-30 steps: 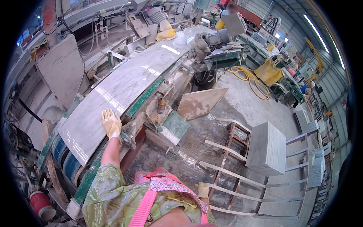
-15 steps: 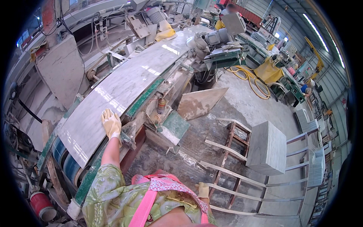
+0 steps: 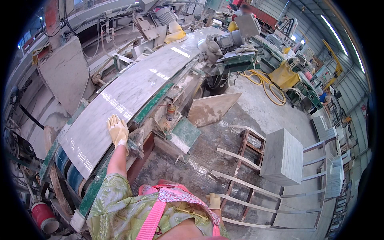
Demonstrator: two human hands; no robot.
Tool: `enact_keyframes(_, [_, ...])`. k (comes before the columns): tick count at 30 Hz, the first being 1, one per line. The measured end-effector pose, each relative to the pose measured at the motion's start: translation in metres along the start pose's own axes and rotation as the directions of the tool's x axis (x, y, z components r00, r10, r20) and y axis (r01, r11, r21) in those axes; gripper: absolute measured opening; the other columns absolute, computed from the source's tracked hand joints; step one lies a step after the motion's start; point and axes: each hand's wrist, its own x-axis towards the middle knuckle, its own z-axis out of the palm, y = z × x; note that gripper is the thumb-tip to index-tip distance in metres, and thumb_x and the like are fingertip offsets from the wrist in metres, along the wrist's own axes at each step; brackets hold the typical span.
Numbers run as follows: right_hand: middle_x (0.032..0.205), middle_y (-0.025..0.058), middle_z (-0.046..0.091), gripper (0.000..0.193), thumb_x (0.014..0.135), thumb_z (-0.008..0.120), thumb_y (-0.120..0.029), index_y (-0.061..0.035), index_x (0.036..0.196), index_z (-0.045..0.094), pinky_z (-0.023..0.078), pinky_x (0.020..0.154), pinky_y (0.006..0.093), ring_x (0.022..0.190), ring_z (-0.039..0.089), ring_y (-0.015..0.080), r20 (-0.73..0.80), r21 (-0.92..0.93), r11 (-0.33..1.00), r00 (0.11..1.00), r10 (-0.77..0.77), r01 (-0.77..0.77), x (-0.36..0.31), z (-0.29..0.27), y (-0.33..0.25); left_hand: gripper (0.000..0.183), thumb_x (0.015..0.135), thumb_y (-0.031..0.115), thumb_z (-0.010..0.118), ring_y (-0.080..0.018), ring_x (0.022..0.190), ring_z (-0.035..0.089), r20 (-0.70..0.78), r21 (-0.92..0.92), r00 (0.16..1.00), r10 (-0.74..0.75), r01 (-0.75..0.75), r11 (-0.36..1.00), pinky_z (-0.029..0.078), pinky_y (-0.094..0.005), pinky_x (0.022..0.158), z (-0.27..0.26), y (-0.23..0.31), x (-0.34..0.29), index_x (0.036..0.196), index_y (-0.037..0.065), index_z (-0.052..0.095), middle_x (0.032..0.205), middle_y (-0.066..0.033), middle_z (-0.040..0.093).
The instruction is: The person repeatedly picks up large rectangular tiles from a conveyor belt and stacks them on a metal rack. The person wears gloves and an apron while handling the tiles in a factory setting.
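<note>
My left hand [image 3: 118,130], in a pale yellow glove, lies flat on the near right edge of a long polished stone slab [image 3: 132,90]. The slab is white with grey veining and rests on a green-framed conveyor with blue rollers [image 3: 76,176] showing at its near end. Its fingers are stretched out and grip nothing. My right hand [image 3: 215,201], gloved alike, hangs low beside my apron; clothing partly hides it and its fingers are too small to read. An amber bottle [image 3: 171,112] stands on the machine frame right of the slab.
A stack of stone tiles [image 3: 282,157] stands on a metal rack with pale strips [image 3: 246,183] to the right. A brown-stained board [image 3: 212,108] leans by the conveyor. A coiled yellow hose [image 3: 264,82] lies on the floor. At the far right a person [image 3: 326,97] stands by machinery.
My hands and the slab hold their places. Far off at the right, the person by the machinery has shifted slightly.
</note>
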Motion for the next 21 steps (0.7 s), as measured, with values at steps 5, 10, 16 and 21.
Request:
enact_keyframes(5, [0.082,0.0209,0.069,0.039,0.087,0.049,-0.024,0.0090,0.103,0.061,0.054,0.067,0.0368,0.073,0.068,0.0283,0.014,-0.028,1.000,1.000,-0.007,0.008,-0.001,0.000,-0.001,0.049,0.096,0.027,0.035,-0.0306,0.132,0.038,0.050,-0.001,0.999,-0.014,0.014,1.000,0.019,-0.0429,0.114,-0.010,0.005,0.000,0.128,-0.007,0.050,0.137,-0.0186,0.048])
enact_keyframes(10, [0.080,0.0200,0.069,0.038,0.087,0.048,-0.023,0.0087,0.101,0.062,0.054,0.066,0.0365,0.071,0.068,0.0271,-0.006,-0.005,1.000,1.000,-0.017,0.017,0.004,0.002,0.007,0.050,0.097,0.028,0.033,-0.0298,0.133,0.037,0.054,0.021,0.998,-0.007,0.006,1.000,0.018,-0.0427,0.115,-0.001,0.000,0.001,0.129,-0.007,0.048,0.138,-0.0183,0.047])
enact_keyframes(16, [0.080,0.0201,0.069,0.039,0.087,0.049,-0.024,0.0087,0.102,0.062,0.054,0.065,0.0363,0.070,0.067,0.0263,0.019,-0.040,0.998,0.999,-0.049,0.050,0.008,-0.001,0.011,0.050,0.097,0.028,0.033,-0.0291,0.132,0.038,0.053,0.007,0.999,-0.013,0.013,1.000,0.017,-0.0426,0.114,-0.004,0.003,0.001,0.129,-0.007,0.049,0.138,-0.0187,0.046])
enact_keyframes(21, [0.081,0.0201,0.069,0.039,0.087,0.049,-0.025,0.0088,0.104,0.061,0.053,0.064,0.0364,0.070,0.067,0.0262,0.013,0.014,0.998,0.998,-0.057,0.056,0.006,0.000,0.010,0.049,0.096,0.027,0.034,-0.0293,0.132,0.039,0.047,-0.001,0.999,-0.012,0.013,1.000,0.018,-0.0427,0.114,-0.009,0.003,0.001,0.128,-0.007,0.050,0.137,-0.0189,0.047])
